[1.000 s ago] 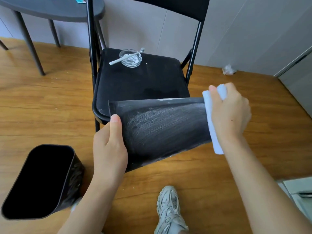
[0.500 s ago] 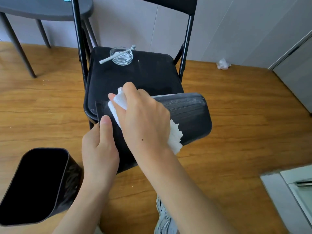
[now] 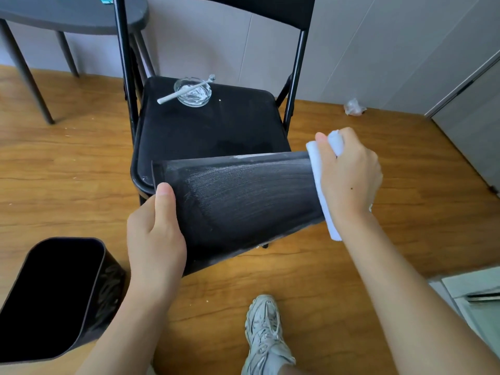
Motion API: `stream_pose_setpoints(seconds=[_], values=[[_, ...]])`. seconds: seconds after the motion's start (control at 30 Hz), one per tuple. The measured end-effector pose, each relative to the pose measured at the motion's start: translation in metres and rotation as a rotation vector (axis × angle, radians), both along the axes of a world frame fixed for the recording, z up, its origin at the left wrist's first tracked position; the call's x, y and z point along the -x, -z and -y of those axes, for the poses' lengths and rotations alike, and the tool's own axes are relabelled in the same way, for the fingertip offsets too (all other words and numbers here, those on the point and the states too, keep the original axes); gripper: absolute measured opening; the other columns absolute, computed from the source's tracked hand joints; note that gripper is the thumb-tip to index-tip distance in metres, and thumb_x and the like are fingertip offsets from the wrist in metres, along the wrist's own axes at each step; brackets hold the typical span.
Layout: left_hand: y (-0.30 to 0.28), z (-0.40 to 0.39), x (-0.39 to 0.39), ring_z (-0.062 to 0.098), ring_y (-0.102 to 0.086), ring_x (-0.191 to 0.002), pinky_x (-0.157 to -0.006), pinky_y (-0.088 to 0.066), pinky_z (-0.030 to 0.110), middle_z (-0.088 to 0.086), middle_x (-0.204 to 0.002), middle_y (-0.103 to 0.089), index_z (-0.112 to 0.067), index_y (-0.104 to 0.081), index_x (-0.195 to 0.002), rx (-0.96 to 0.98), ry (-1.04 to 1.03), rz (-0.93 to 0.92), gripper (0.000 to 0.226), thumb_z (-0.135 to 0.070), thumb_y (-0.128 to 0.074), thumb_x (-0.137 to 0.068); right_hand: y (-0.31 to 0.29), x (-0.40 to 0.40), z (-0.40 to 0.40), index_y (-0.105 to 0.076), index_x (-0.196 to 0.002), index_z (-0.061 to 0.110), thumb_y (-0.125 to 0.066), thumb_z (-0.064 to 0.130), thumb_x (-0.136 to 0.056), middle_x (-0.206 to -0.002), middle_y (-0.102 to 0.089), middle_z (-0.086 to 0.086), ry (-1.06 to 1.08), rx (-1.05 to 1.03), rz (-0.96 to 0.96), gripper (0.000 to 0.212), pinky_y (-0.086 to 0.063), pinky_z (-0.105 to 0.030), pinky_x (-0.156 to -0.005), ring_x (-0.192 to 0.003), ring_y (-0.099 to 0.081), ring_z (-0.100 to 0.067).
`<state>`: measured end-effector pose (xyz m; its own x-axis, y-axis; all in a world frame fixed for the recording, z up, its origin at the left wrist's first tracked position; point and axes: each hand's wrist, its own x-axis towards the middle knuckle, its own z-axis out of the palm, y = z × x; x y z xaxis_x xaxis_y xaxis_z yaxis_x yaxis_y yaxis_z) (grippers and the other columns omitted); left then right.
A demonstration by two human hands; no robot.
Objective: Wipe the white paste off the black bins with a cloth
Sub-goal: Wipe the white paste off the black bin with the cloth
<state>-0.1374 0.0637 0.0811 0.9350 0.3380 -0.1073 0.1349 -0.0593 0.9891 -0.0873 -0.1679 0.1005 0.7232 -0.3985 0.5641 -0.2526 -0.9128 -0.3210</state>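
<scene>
A person's left hand (image 3: 155, 234) grips the rim end of a black plastic bin (image 3: 243, 201) held on its side in mid-air at the centre of the frame, thumb lying flat on the upper wall and the fingers curled out of sight beneath it. The bin's broad upper face carries a thin grey-white haze of smeared paste in fine parallel streaks, with a brighter line of paste along its far edge. At the bin's closed end, toward 3 o'clock, the right hand (image 3: 349, 174) clutches a folded white cloth (image 3: 319, 185), fingers wrapped round the wad and pressing it against the bin's base end; the cloth's lower corner hangs below the wrist. Directly behind the bin, at 12 o'clock, stands a black folding chair with a padded seat (image 3: 211, 125), and near the seat's back edge rests a small clear glass dish (image 3: 192, 92) holding white paste, with a white toothbrush (image 3: 184, 89) laid across it. A second black plastic bin (image 3: 56, 296) lies tilted on the wooden floor (image 3: 338, 280) at 8 o'clock, its open mouth facing the camera and pale smears on its side wall. A pale sneaker (image 3: 266, 336) shows at 6 o'clock, a dark round table (image 3: 73, 14) at 11 o'clock, and a crumpled scrap of clear plastic (image 3: 354, 107) by the wall at 2 o'clock.
</scene>
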Motion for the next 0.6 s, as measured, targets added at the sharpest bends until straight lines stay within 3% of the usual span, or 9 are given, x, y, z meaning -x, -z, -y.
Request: stream_pose_setpoints(seconds=[0.2, 0.33, 0.43, 0.53, 0.6], values=[[0.003, 0.0, 0.003, 0.005, -0.022, -0.051, -0.056, -0.018, 0.033, -0.014, -0.048, -0.024, -0.022, -0.022, -0.064, -0.01, 0.019, -0.003, 0.046, -0.037, -0.035, -0.105, 0.004, 0.013, -0.036, -0.057, -0.085, 0.016, -0.049, 0.048, -0.094, -0.062, -0.048, 0.007, 0.076, -0.081, 0.072, 0.034, -0.015, -0.016, -0.045, -0.056, -0.041, -0.014], [0.005, 0.0, 0.005, 0.003, -0.025, -0.05, -0.049, -0.021, 0.024, -0.012, -0.056, -0.026, -0.018, -0.027, -0.066, -0.017, 0.0, -0.013, 0.044, -0.037, -0.035, -0.105, 0.011, 0.027, -0.109, -0.057, -0.079, 0.018, -0.059, 0.046, -0.089, -0.063, -0.057, 0.004, -0.065, -0.076, 0.1, 0.03, -0.021, -0.023, -0.045, -0.051, -0.052, -0.02], [0.003, 0.0, 0.007, 0.004, -0.029, -0.045, -0.041, -0.022, 0.018, -0.01, -0.047, -0.029, -0.017, -0.025, -0.062, -0.056, 0.001, 0.001, 0.046, -0.032, -0.035, -0.105, 0.012, 0.032, -0.158, -0.053, -0.08, 0.019, -0.052, 0.049, -0.091, -0.064, -0.055, 0.004, -0.193, -0.106, 0.075, 0.032, -0.024, -0.025, -0.044, -0.053, -0.055, -0.02], [0.003, -0.002, 0.01, 0.006, -0.028, -0.045, -0.04, -0.024, 0.018, -0.008, -0.047, -0.028, -0.015, -0.024, -0.06, -0.101, 0.017, 0.018, 0.048, -0.028, -0.035, -0.105, 0.014, 0.035, -0.169, -0.055, -0.082, 0.02, -0.049, 0.049, -0.092, -0.066, -0.055, 0.005, -0.25, -0.144, 0.096, 0.032, -0.032, -0.026, -0.041, -0.053, -0.054, -0.018], [0.004, -0.002, 0.01, 0.007, -0.026, -0.044, -0.041, -0.022, 0.019, -0.01, -0.045, -0.026, -0.016, -0.022, -0.06, -0.097, 0.018, 0.013, 0.049, -0.029, -0.035, -0.105, 0.014, 0.035, -0.161, -0.059, -0.083, 0.021, -0.052, 0.049, -0.091, -0.068, -0.056, 0.004, -0.271, -0.125, 0.122, 0.031, -0.029, -0.024, -0.043, -0.054, -0.054, -0.018]])
